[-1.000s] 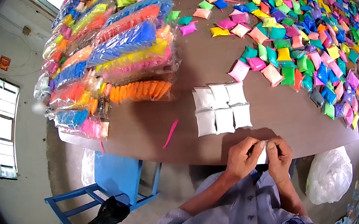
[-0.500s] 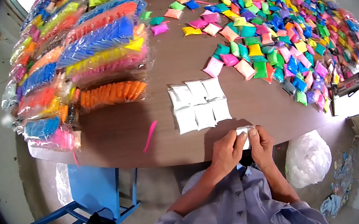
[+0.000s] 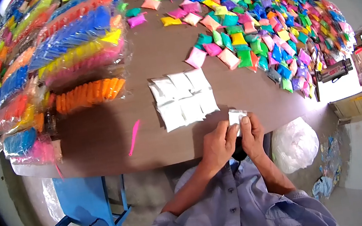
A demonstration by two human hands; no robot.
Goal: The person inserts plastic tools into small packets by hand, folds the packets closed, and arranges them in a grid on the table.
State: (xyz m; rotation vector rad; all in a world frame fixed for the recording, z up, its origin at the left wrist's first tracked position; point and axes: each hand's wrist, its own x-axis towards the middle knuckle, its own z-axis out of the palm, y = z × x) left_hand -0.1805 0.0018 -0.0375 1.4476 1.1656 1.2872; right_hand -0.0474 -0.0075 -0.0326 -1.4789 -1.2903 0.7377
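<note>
Both hands pinch one small white packet (image 3: 236, 117) just over the table's near edge. My left hand (image 3: 217, 147) grips its left side, with the thumb on the face towards me. On its right side, my right hand (image 3: 252, 137) presses with the thumb in the same way. Past my hands, several similar white packets (image 3: 182, 95) lie flat in two rows, close together. A thin pink plastic tool (image 3: 134, 137) rests on the table to the left of these packets.
Clear bags of colored packets (image 3: 74, 44) are stacked at the left, one with orange packets (image 3: 90, 94). Loose colored packets (image 3: 266, 27) cover the right. A blue chair (image 3: 82, 201) stands below left; a white plastic bag (image 3: 295, 144) is on the floor at right.
The hands have raised the white packet slightly, and more of it shows above the thumbs. The whole view has shifted, so the table's contents appear farther left.
</note>
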